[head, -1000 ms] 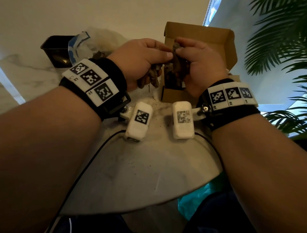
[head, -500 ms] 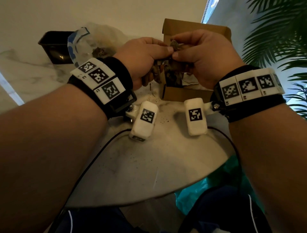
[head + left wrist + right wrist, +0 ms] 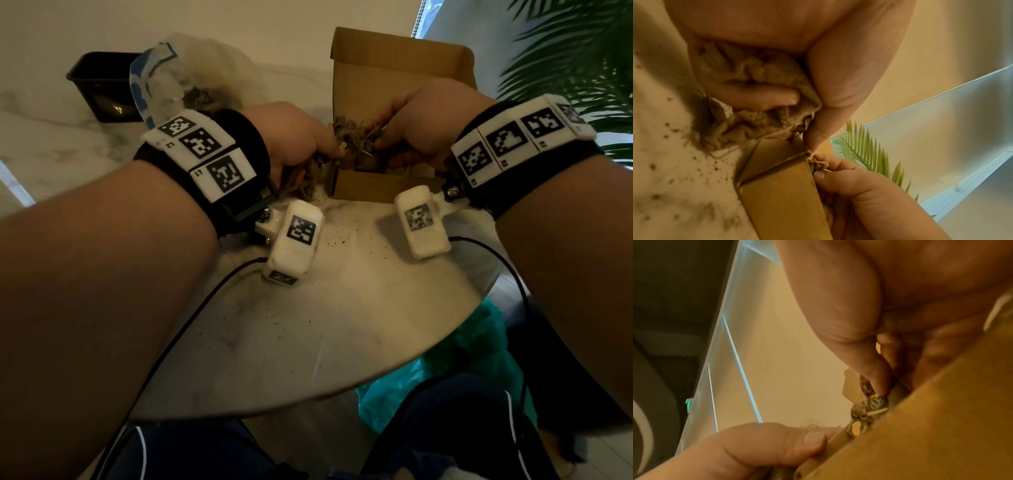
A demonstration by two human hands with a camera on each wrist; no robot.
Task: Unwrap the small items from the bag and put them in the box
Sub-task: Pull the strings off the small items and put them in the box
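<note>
An open cardboard box (image 3: 370, 186) stands on the white marble table (image 3: 308, 325), its lid raised behind. Both hands meet just over its left front corner. My left hand (image 3: 301, 137) grips a crumpled wad of brown wrapping (image 3: 760, 97) in the palm and pinches its thread end with the thumb (image 3: 818, 134). My right hand (image 3: 421, 116) pinches a small wrapped item (image 3: 871, 400) with a dark tag, just above the box wall (image 3: 941, 426). Between the hands shows a frayed brown tangle (image 3: 352, 135). The clear plastic bag (image 3: 191, 82), with more brown bundles inside, lies behind my left wrist.
A black tub (image 3: 102, 85) sits at the table's far left. Dark crumbs (image 3: 339, 240) speckle the marble before the box. A teal plastic bag (image 3: 445, 373) lies below the table's rounded edge. Palm fronds (image 3: 575, 51) hang at the right. Cables run from both wrist cameras.
Both hands have lowered from in front of the raised lid to the box's opening and drawn slightly apart, with the brown tangle now stretched between them.
</note>
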